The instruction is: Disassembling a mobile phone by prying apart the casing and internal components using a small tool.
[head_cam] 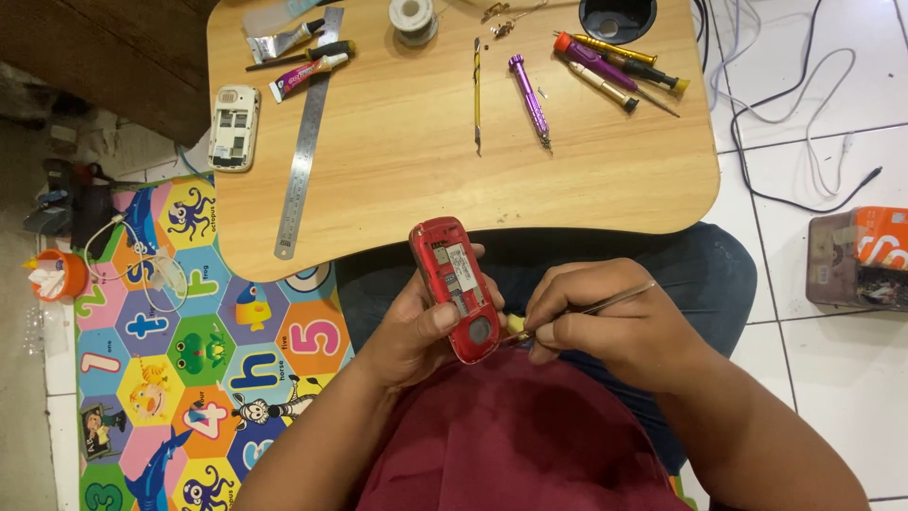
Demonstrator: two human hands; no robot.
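My left hand (416, 326) grips a small red phone (456, 287) with its back cover off, held over my lap just below the wooden table edge. The open back shows a silver panel and a round grey part. My right hand (605, 322) pinches a thin metal tool (615, 300) with a yellowish tip that touches the phone's lower right side.
The wooden lap table (416, 170) holds a white phone shell (233, 127), a steel ruler (306, 142), glue tubes (307, 76), a purple screwdriver (530, 99), more screwdrivers (615, 71), a solder spool (413, 19). Play mat (189, 360) lies left; cables (804, 123) and a box (856, 257) right.
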